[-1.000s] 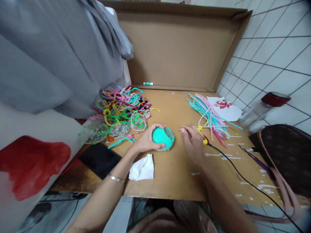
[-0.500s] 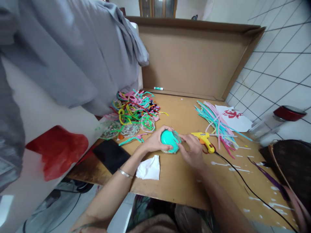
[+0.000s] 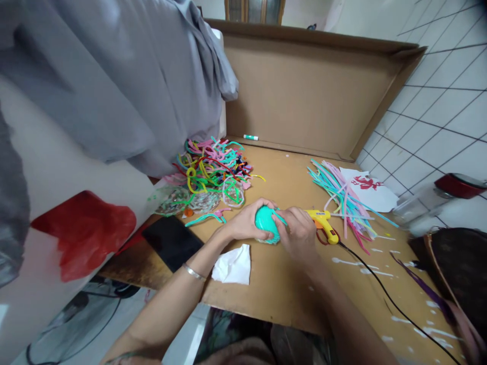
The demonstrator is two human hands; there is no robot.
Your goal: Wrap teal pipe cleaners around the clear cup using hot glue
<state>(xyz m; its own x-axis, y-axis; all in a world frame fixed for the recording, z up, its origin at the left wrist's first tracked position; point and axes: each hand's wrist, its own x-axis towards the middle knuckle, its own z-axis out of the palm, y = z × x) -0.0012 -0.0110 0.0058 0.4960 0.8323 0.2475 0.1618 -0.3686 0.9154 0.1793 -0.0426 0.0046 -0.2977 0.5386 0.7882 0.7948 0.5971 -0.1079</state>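
Observation:
My left hand (image 3: 249, 221) is wrapped round a turquoise ball-like piece (image 3: 266, 223) whose surface looks covered with turquoise pipe cleaner. Some clear material shows at its lower rim. At its right side my right hand (image 3: 299, 230) pinches a turquoise pipe cleaner (image 3: 279, 218) that stands off the surface. The fingertips hide where the strand ends. Just right of my right hand lies a yellow glue gun (image 3: 323, 223) with a black cord. A white crumpled tissue (image 3: 233, 264) rests below my left wrist.
A tangled heap of coloured pipe cleaners (image 3: 215, 165) lies back left, near a black tablet or phone (image 3: 172, 243). Straight pipe cleaners (image 3: 338, 190) lie right, beside white paper (image 3: 369, 188). A clear bottle (image 3: 426, 203) and brown bag (image 3: 462, 268) stand far right; a cardboard panel (image 3: 304, 91) closes the back.
The pipe cleaner on the right side of the turquoise piece now stands further out, pinched in my right fingers. My left hand keeps its hold. The view has shifted slightly.

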